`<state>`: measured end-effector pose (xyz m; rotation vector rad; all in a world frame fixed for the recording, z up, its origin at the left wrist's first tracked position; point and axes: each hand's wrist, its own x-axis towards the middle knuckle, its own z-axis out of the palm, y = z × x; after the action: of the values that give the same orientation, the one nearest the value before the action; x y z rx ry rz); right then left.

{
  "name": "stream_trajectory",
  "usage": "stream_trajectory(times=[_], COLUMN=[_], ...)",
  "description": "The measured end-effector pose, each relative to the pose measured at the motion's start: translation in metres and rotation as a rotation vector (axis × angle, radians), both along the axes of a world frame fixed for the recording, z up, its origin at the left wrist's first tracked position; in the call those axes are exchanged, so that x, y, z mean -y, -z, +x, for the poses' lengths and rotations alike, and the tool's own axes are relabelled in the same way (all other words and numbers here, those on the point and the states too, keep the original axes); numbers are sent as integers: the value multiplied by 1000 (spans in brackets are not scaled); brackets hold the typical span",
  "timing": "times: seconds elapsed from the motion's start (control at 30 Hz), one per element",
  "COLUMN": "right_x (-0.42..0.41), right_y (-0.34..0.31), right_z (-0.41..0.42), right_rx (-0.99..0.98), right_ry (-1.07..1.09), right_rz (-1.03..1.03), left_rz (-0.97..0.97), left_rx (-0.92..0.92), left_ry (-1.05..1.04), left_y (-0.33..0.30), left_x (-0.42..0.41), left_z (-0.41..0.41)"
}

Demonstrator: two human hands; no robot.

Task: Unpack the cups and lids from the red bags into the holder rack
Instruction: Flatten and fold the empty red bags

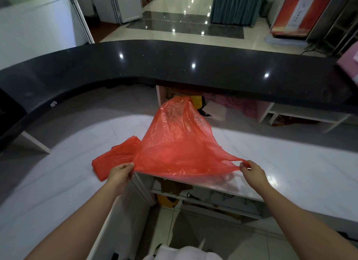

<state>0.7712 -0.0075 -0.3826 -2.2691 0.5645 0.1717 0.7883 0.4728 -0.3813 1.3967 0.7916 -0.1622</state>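
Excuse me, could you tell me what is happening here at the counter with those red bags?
A person is holding a thin red plastic bag stretched out above the white counter. The left hand pinches one edge and the right hand pinches a handle. The bag looks limp and empty. A second red bag lies flattened on the counter beside the left hand. No cups, lids or holder rack are in view.

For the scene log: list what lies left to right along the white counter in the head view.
Folded red bag → left hand → open red bag, held up by both hands → right hand.
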Motion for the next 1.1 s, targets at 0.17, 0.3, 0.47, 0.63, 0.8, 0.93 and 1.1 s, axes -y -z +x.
stream_trajectory(times=[0.17, 0.3, 0.47, 0.63, 0.8, 0.93, 1.1], right_x=[-1, 3, 15, 26, 27, 25, 24], right_y=[-15, -26, -17, 0, 6, 8, 10], right_z=[0, 3, -2, -9, -8, -7, -10], right_rx=[179, 173, 37, -29, -25, -22, -25], right_ry=[-60, -105, -150, -107, -111, -115, -114], right_rz=[-65, -2, -85, -139, -162, -148, -136], left_rz=[8, 49, 36, -2, -7, -28, -66], left_rx=[-38, -13, -10, -21, -49, -54, -65], left_ry=[40, 44, 67, 69, 95, 90, 125], left_y=[2, -1, -3, 1, 4, 6, 2], left_x=[-2, -6, -10, -10, -8, -12, -8], left_z=[-4, -3, -1, 0, -1, 0, -1])
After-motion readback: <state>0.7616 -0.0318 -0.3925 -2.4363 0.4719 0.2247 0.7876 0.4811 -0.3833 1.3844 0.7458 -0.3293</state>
